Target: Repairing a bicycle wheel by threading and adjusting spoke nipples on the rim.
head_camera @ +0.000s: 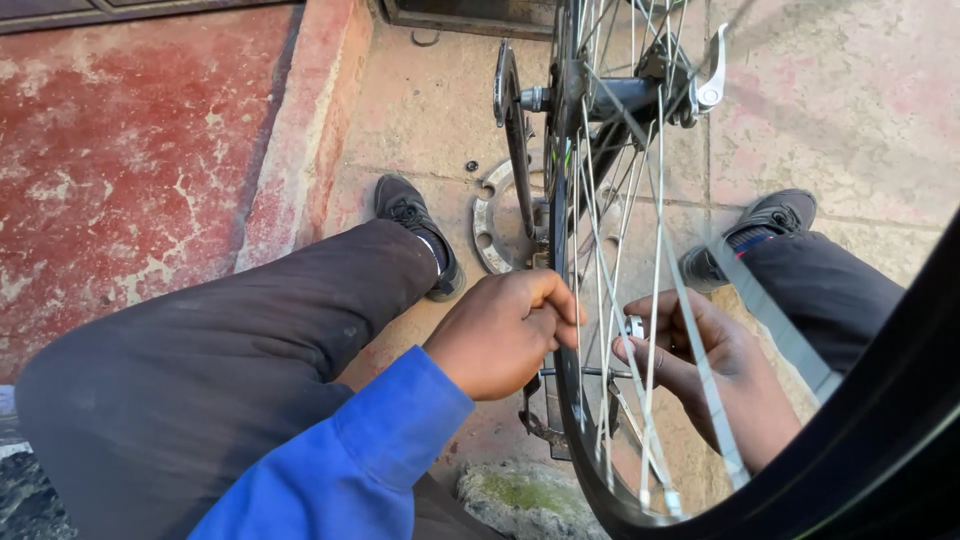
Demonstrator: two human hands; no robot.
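1. The bicycle wheel (600, 300) stands upright between the two hands, its plane running away from the person. The dark rim (560, 400) passes just in front of the left hand and curves on below both hands.

2. The left hand (505, 335), in a blue sleeve (350, 460), sits on the near side of the wheel. Its fingers are curled almost closed against the rim's edge, thumb side touching it. Whether they pinch something small cannot be told.

3. The right hand (700, 365) lies on the far side, seen through the spokes (655, 250). Its fingers are half curled round a small pale part (636, 326) at one spoke, fingertips pointing back toward the left hand.

4. The two hands face each other across the spoke plane, close together, with only the rim and a few spokes between. The spokes' long axis runs from the hands up and away to the hub (610, 95).

5. Beyond the left hand, a chainring (512, 110) and a silver toothed disc (490, 225) lie by the paved floor (430, 110); a shoe (415, 225) rests just beside it.
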